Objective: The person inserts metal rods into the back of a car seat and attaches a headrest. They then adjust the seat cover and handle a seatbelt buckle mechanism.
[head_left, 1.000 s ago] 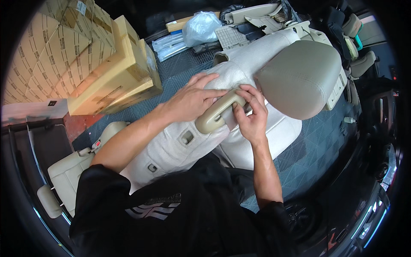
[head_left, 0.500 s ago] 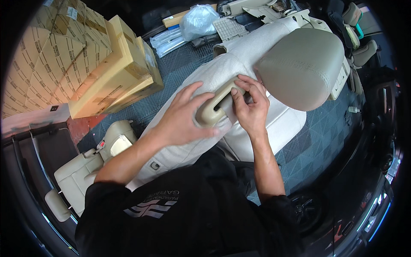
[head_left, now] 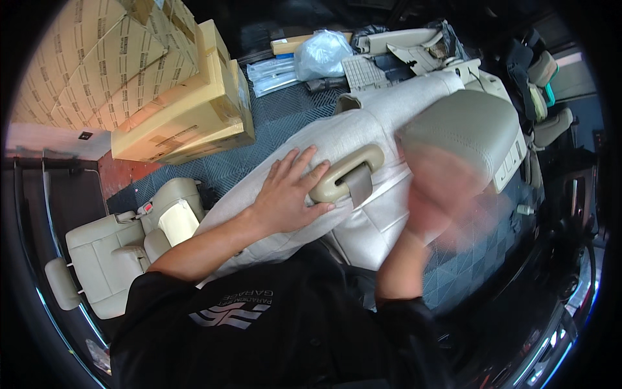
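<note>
A car seat back [head_left: 298, 139] covered in light grey cloth lies in front of me. On its upper edge sits a beige oval seat belt guide [head_left: 371, 153], with a short grey belt strap [head_left: 361, 187] coming out of its slot. My left hand [head_left: 285, 198] rests spread on the cloth, its index finger and thumb at the guide's near end. To the right, my right hand [head_left: 437, 201] is smeared by motion beside the grey leather headrest [head_left: 463, 123]; its fingers cannot be made out, and it is off the guide.
Large cardboard boxes [head_left: 175, 129] stand at the far left. Below them sits another beige car seat [head_left: 107, 262]. Trim panels [head_left: 414, 58] and a plastic-wrapped bundle [head_left: 322, 55] lie at the back. A small bottle [head_left: 525, 209] stands on the tiled floor at right, near a dark car.
My right hand has let go of the guide and swung right and down toward the headrest. The left hand has settled flat on the cloth. The whole view has shifted slightly.
</note>
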`<state>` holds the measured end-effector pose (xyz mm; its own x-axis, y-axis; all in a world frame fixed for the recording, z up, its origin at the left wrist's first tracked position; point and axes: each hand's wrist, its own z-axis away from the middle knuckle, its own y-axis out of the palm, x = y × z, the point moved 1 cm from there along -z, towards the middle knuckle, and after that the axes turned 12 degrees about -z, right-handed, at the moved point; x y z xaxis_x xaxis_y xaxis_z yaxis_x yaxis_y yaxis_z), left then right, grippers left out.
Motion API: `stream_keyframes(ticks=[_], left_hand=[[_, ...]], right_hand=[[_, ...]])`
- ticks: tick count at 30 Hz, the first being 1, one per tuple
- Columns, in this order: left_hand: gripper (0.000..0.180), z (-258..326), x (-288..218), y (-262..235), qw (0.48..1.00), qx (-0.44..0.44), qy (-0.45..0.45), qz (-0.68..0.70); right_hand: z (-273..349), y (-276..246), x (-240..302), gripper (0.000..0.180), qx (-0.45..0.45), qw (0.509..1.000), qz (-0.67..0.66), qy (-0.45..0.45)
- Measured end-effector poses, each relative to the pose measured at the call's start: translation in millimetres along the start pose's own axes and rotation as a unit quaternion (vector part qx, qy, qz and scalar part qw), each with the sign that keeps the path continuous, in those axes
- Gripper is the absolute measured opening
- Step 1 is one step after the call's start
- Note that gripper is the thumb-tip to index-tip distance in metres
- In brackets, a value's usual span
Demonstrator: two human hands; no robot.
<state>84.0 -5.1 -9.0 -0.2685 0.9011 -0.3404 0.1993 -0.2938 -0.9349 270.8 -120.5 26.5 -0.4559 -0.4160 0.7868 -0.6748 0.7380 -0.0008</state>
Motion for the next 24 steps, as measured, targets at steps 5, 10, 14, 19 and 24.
stream_keyframes(ticks=[5,10,14,19,24], left_hand=[[0.075,-3,7,-2,0.997,-0.046,-0.028,0.059],[0.069,2,16,4,0.995,-0.061,-0.035,0.076],[0.071,3,12,2,0.994,-0.056,-0.024,0.092],[0.077,6,12,-5,0.990,-0.036,-0.093,0.096],[0.082,13,12,-14,0.995,-0.016,-0.080,0.062]], right_hand=[[7,53,-42,0.042,0.033,0.983,-0.055,0.174],[-33,54,8,0.029,0.073,0.987,0.137,0.040],[-28,51,22,0.027,0.085,0.945,0.315,-0.034],[17,68,-20,0.066,0.191,0.896,0.392,0.084],[-2,39,-12,0.059,0.343,0.898,0.257,0.100]])
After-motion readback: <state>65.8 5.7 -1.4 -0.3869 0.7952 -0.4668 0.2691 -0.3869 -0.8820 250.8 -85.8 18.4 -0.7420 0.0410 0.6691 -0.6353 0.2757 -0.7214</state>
